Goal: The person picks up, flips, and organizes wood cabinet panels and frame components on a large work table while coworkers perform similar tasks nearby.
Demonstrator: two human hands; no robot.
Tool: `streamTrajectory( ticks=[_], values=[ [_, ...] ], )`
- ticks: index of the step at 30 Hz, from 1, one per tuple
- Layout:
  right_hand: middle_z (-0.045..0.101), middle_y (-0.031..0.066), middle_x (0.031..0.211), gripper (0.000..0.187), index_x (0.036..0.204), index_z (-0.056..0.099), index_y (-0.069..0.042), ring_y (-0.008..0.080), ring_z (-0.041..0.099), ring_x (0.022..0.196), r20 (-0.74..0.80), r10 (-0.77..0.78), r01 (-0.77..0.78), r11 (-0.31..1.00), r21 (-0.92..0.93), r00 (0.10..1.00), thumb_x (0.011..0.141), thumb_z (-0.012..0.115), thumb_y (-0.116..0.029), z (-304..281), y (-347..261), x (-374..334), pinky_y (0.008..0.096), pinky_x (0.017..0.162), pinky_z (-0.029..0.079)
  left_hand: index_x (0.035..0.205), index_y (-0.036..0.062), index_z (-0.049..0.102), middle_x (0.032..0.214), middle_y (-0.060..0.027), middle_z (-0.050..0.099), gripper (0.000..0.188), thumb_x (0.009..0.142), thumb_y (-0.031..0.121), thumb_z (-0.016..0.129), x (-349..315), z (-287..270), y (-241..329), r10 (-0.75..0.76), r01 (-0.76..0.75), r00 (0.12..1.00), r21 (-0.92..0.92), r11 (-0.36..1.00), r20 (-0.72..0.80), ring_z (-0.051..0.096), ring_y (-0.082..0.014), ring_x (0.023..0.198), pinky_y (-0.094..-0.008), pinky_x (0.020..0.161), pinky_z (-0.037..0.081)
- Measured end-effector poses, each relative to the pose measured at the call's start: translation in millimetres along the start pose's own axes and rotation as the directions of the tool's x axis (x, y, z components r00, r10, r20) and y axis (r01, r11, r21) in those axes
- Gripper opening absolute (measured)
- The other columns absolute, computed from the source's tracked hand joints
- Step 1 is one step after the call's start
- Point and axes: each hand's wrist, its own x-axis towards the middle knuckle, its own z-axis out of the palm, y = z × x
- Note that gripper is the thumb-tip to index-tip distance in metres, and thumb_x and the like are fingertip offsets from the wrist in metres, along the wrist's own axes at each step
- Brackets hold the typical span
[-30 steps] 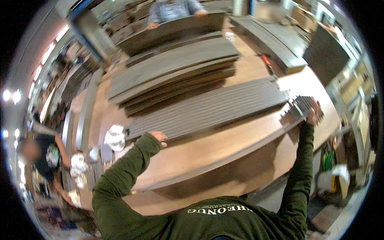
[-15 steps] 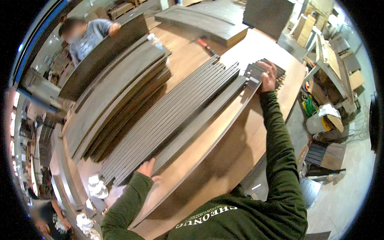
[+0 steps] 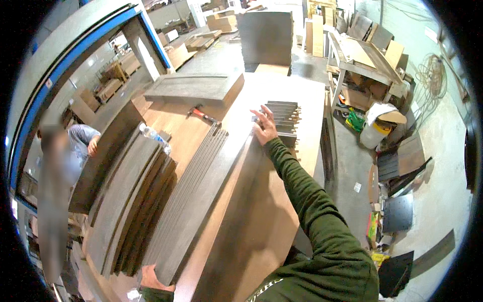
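While the right hand (image 3: 265, 126) is open-fingered at the one o'clock end of the board (image 3: 212, 186), the left hand (image 3: 150, 277) is at its seven o'clock end, grip unclear; even pressure at both ends should best square it against the strips (image 3: 197, 163) at ten o'clock

Toward the far left, a tall doorway edged in blue-painted metal (image 3: 155, 41) stands beyond a person in a grey-blue shirt (image 3: 75, 156), with brown cardboard boxes (image 3: 221, 23) on the floor farther back. On the far part of the table are a clear plastic bottle with a blue label (image 3: 155, 136) and a hammer with a red-and-black handle (image 3: 203, 115). To the right, a pale wooden workbench (image 3: 354, 53) stands by a round white plastic bucket (image 3: 371, 136), while a loose coil of pale cable (image 3: 433, 78) hangs against the light-coloured wall (image 3: 445, 136).
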Motion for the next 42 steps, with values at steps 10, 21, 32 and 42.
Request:
streamTrajectory(
  ticks=[10, 21, 32, 42],
  values=[
    [0.034, 0.0216, 0.128, 0.097, 0.134, 0.025, -0.008, 0.0347, 0.036, 0.120, 0.189, 0.258, -0.275, 0.959, 0.069, 0.947, 0.062, 0.068, -0.056, 6.0, 18.5, -25.4, 0.0453, 0.100, 0.028, 0.110, 0.0149, 0.058, 0.104, -0.0140, 0.061, 0.053, 0.061, 0.030, 0.070, 11.7, -84.8, 62.6, -0.482, 0.331, 0.827, 0.443, 0.833, 0.288, 0.058, -0.0285, 0.095, -0.0399, 0.081, 0.047],
    [0.021, 0.0104, 0.142, 0.090, 0.135, 0.028, -0.011, 0.0277, 0.015, 0.132, 0.268, 0.507, -0.227, 0.716, -0.660, 0.819, 0.067, 0.056, -0.064, 103.6, 34.1, -57.1, 0.0446, 0.107, 0.012, 0.098, 0.0098, 0.063, 0.095, -0.0140, 0.062, 0.040, 0.063, 0.028, 0.065, -34.0, -84.1, 70.7, 0.109, 0.057, 0.882, 0.333, 0.941, -0.458, 0.060, -0.0274, 0.086, -0.0393, 0.072, 0.048],
    [0.061, 0.0156, 0.106, 0.075, 0.110, 0.060, -0.008, 0.0256, 0.056, 0.102, 0.028, 0.709, -0.532, 0.553, -0.641, 0.704, 0.074, 0.038, -0.070, 82.0, 38.4, -15.1, 0.0399, 0.093, 0.032, 0.110, 0.0109, 0.055, 0.097, -0.0116, 0.059, 0.050, 0.063, 0.026, 0.066, -109.8, -39.9, -3.3, -0.167, 0.153, 0.985, 0.222, 0.963, 0.044, 0.057, -0.0270, 0.086, -0.0481, 0.063, 0.048],
    [0.061, 0.0062, 0.077, 0.056, 0.083, 0.063, -0.006, 0.0151, 0.055, 0.078, -0.091, 0.601, -0.608, 0.790, -0.080, 0.794, 0.078, 0.049, -0.060, 37.1, 59.5, -17.4, 0.0281, 0.073, 0.042, 0.125, 0.0030, 0.038, 0.107, -0.0203, 0.055, 0.090, 0.051, 0.037, 0.077, -75.9, -107.3, 31.5, -0.604, 0.495, 0.657, 0.345, 0.797, 0.452, 0.052, -0.0352, 0.100, -0.0431, 0.086, 0.043]
  ],
)
